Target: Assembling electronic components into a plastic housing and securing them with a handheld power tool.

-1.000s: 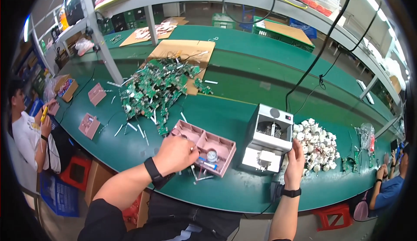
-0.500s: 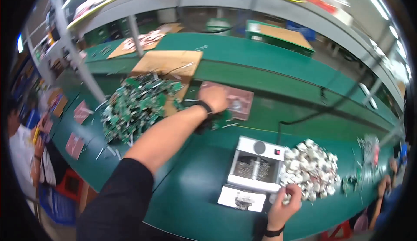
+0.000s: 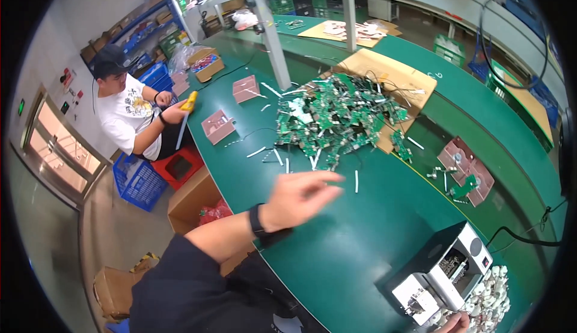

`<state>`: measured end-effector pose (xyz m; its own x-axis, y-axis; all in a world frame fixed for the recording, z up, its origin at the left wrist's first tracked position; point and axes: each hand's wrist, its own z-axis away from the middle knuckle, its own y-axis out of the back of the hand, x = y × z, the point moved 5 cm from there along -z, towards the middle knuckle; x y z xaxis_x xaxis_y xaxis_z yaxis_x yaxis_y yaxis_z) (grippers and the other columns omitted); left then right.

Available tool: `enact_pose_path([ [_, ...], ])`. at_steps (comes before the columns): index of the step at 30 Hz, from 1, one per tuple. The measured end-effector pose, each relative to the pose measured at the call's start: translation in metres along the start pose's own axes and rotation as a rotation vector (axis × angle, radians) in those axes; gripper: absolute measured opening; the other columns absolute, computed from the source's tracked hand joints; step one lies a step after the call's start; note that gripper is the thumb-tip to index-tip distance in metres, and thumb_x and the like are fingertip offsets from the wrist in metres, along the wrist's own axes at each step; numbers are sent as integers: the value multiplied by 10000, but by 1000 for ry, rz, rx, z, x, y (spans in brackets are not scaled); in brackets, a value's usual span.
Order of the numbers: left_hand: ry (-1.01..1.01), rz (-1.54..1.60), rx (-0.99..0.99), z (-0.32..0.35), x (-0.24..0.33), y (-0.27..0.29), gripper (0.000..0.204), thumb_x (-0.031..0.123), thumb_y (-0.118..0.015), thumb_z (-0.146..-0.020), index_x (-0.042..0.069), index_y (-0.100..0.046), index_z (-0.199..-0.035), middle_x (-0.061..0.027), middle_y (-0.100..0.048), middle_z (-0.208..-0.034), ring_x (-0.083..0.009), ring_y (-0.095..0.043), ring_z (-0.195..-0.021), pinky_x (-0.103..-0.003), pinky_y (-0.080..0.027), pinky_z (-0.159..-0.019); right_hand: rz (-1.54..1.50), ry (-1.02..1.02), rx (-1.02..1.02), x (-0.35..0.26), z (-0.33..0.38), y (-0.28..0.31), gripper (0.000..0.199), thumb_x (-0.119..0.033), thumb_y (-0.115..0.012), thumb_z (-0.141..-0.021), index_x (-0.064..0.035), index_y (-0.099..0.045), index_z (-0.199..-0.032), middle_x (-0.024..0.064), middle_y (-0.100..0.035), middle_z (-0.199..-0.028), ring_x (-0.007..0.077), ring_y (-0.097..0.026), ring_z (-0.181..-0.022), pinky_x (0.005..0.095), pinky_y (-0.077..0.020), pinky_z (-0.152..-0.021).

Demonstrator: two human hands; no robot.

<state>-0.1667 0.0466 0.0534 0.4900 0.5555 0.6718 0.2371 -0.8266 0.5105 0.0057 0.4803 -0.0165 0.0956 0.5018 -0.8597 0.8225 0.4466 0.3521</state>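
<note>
My left hand (image 3: pixel 303 199) hovers over the near side of the green table, fingers stretched out and holding nothing. Beyond it lies a heap of green circuit boards with wires (image 3: pixel 336 123), partly on a cardboard sheet (image 3: pixel 418 84). At the lower right, my right hand (image 3: pixel 455 323) is cut off by the picture's edge. Its visible fingers are curled together beside a small white and black machine (image 3: pixel 466 246) with an open top bay. What they pinch is too small to tell. A pile of small white parts (image 3: pixel 490 300) lies against the machine's far right side.
A pinkish tray (image 3: pixel 481 180) holds a green board at the right. Two more pinkish trays, one nearer (image 3: pixel 217 126), lie toward a seated co-worker (image 3: pixel 129 108) holding a yellow tool (image 3: pixel 190 101). Loose white strips dot the table (image 3: pixel 264 183). A black cable (image 3: pixel 523 231) runs behind the machine.
The view has swung left. My left hand has left the pinkish tray beyond the heap and come back over the near table. My right hand stays beside the machine.
</note>
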Motion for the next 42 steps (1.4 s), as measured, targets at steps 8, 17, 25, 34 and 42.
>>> enact_pose_path([
  [8, 145, -685, 372, 62, -156, 208, 420, 207, -767, -942, 10, -647, -1294, -173, -706, -1130, -243, -712, -954, -365, -576, -831, -53, 92, 110, -9, 12, -1, 228, -165, -666, -1030, 56, -656, -1084, 176, -676, -948, 281, -654, -840, 381, -558, -776],
  [17, 897, -680, 324, 27, -291, 281, 1045, 601, -801, -800, -30, -384, -1521, -301, -440, -1537, -448, -514, -1368, -495, -481, -1092, 199, 481, 135, -93, 145, 13, 165, -119, -692, -999, 32, -697, -1063, 165, -694, -931, 303, -658, -807, 399, -554, -784],
  [25, 1002, -619, 460, 51, -379, 306, 856, 521, -753, -849, -41, -510, -1448, -311, -629, -1336, -458, -620, -1241, -483, -513, -1048, 282, 305, -231, -142, 206, -33, 123, -46, -735, -938, 40, -720, -1023, 188, -713, -955, 354, -696, -867, 399, -568, -816],
  [34, 400, -373, 144, 61, -210, 283, 200, 95, -646, -957, 52, -792, -1088, -151, -773, -873, -166, -747, -797, -313, -577, -735, 87, 253, -647, -138, 216, -61, 229, -2, -646, -934, 55, -600, -1152, 155, -658, -1082, 207, -661, -882, 329, -534, -805],
  [42, -106, 71, -516, 84, -67, 67, 298, 63, -689, -896, 107, -757, -1183, -157, -762, -1023, -346, -749, -864, -426, -618, -759, -276, -44, -830, -140, 229, -137, 434, -1, -660, -920, 50, -533, -1331, 139, -731, -945, 213, -712, -749, 332, -576, -742],
])
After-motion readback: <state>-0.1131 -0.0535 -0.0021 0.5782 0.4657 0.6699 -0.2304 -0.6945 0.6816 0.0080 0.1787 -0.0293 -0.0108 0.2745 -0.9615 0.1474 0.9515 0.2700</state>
